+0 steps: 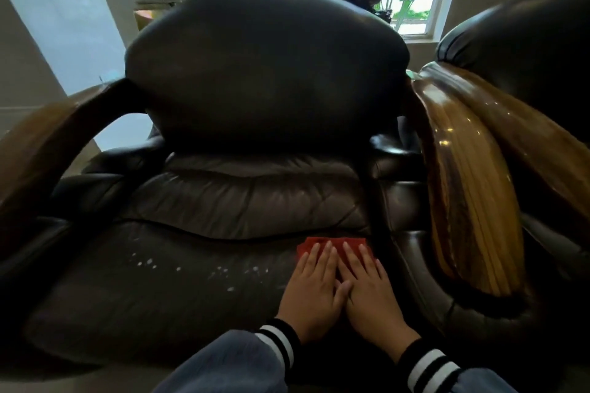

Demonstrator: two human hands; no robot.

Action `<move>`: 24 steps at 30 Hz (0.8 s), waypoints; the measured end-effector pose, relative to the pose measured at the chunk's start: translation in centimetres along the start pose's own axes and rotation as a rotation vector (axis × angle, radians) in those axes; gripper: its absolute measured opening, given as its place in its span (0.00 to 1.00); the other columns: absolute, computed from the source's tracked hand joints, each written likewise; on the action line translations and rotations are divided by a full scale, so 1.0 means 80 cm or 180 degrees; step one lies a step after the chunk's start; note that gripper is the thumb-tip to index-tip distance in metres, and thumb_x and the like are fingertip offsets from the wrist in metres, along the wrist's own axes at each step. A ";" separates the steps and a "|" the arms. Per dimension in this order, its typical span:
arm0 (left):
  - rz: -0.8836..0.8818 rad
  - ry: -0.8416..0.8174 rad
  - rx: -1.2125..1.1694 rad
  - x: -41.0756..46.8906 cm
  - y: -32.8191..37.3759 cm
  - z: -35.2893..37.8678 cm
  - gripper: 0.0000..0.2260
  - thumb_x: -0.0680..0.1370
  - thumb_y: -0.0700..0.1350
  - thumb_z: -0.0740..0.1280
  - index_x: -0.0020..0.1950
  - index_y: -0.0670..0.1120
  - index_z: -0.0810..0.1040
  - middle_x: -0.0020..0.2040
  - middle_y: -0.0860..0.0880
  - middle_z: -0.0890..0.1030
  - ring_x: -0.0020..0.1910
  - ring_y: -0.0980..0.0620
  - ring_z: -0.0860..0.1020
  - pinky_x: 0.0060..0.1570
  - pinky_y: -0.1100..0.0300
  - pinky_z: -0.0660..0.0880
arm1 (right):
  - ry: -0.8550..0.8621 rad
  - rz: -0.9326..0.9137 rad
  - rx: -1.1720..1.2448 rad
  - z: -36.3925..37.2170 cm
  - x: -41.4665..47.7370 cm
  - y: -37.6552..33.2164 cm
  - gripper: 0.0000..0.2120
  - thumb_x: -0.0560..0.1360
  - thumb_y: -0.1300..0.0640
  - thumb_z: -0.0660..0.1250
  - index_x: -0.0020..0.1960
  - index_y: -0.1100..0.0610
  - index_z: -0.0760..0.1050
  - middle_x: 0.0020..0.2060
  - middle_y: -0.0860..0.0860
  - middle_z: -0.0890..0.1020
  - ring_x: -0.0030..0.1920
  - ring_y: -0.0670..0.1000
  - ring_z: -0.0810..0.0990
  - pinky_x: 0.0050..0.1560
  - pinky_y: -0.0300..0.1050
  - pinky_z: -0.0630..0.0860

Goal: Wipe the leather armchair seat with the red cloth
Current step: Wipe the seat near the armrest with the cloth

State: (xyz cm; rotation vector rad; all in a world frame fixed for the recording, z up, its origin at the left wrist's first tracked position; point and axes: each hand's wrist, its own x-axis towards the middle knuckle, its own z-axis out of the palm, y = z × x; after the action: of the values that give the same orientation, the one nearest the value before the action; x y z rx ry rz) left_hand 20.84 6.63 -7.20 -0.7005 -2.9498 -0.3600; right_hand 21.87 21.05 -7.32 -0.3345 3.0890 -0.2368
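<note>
Pressing flat, the left hand (314, 290) and right hand (370, 292) pin the red cloth (332, 244) with outstretched fingers (322, 254), gripping nothing, at the seat's (159, 290) four o'clock; white specks (223, 271) lie at nine o'clock of them.

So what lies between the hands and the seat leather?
The red cloth, pressed flat under both the left hand and right hand, in the head view.

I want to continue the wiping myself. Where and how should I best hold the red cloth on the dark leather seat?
Press on the flat red cloth from above, with flat palms, rather than pinching it. It lies spread on the dark leather seat, and the left hand and right hand already cover its near part. Its far edge is free.
</note>
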 end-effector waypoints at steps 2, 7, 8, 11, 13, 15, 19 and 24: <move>-0.0007 -0.0017 0.0034 -0.009 0.004 0.003 0.34 0.79 0.64 0.39 0.79 0.45 0.47 0.80 0.48 0.48 0.78 0.51 0.40 0.75 0.52 0.36 | 0.0185 -0.0093 -0.0083 0.001 -0.012 -0.003 0.31 0.74 0.38 0.39 0.74 0.44 0.34 0.78 0.48 0.45 0.77 0.56 0.41 0.75 0.57 0.45; -0.0059 0.0022 -0.0022 -0.006 0.001 0.000 0.34 0.78 0.64 0.39 0.79 0.45 0.45 0.80 0.48 0.46 0.78 0.51 0.38 0.73 0.54 0.31 | 0.0102 -0.0080 -0.0020 0.004 -0.005 -0.002 0.30 0.77 0.39 0.38 0.74 0.45 0.32 0.77 0.46 0.39 0.77 0.54 0.35 0.75 0.55 0.39; -0.0076 0.0049 -0.0009 0.001 -0.001 -0.001 0.35 0.78 0.64 0.38 0.79 0.44 0.46 0.80 0.47 0.47 0.78 0.50 0.39 0.73 0.55 0.32 | 0.0072 -0.0048 -0.0008 0.004 0.003 0.001 0.29 0.79 0.40 0.40 0.76 0.44 0.33 0.78 0.45 0.40 0.77 0.52 0.35 0.75 0.54 0.38; -0.0149 0.0037 0.0007 0.024 -0.011 -0.004 0.34 0.80 0.63 0.43 0.79 0.42 0.49 0.80 0.45 0.48 0.79 0.49 0.42 0.74 0.55 0.34 | 0.0049 -0.0079 -0.0026 -0.001 0.028 0.004 0.27 0.81 0.43 0.45 0.78 0.44 0.42 0.79 0.45 0.45 0.78 0.53 0.39 0.75 0.53 0.41; -0.0185 -0.0033 0.0003 0.040 -0.021 -0.004 0.32 0.82 0.61 0.45 0.79 0.42 0.50 0.80 0.44 0.49 0.79 0.48 0.43 0.74 0.55 0.36 | 0.0055 -0.0055 0.0056 -0.003 0.045 0.005 0.27 0.81 0.44 0.46 0.78 0.45 0.44 0.79 0.46 0.47 0.78 0.53 0.41 0.75 0.53 0.43; -0.0217 -0.0139 -0.0019 0.057 -0.029 -0.007 0.31 0.82 0.60 0.46 0.79 0.42 0.50 0.80 0.44 0.50 0.79 0.48 0.44 0.75 0.54 0.38 | 0.0040 -0.0024 0.0088 -0.007 0.063 0.006 0.27 0.81 0.44 0.47 0.78 0.45 0.44 0.79 0.47 0.49 0.78 0.54 0.43 0.75 0.54 0.44; -0.0211 -0.0180 -0.0035 0.069 -0.033 -0.007 0.31 0.82 0.59 0.46 0.78 0.41 0.52 0.80 0.43 0.52 0.79 0.48 0.47 0.74 0.55 0.39 | -0.0045 0.0020 0.0153 -0.007 0.073 0.009 0.28 0.80 0.44 0.47 0.78 0.46 0.44 0.79 0.48 0.49 0.78 0.54 0.43 0.75 0.54 0.43; -0.0087 0.0019 0.0042 0.046 -0.026 -0.004 0.31 0.82 0.60 0.47 0.79 0.42 0.53 0.80 0.43 0.51 0.79 0.48 0.47 0.75 0.55 0.40 | 0.0043 -0.0006 0.0063 0.001 0.049 0.007 0.28 0.80 0.45 0.49 0.79 0.45 0.46 0.79 0.48 0.48 0.78 0.55 0.42 0.75 0.55 0.44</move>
State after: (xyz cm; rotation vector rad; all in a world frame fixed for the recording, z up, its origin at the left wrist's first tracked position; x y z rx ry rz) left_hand 16.67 6.34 -6.80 -0.6572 -2.9559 -0.3436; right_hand 17.88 20.76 -7.50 -0.3364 3.0977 -0.2706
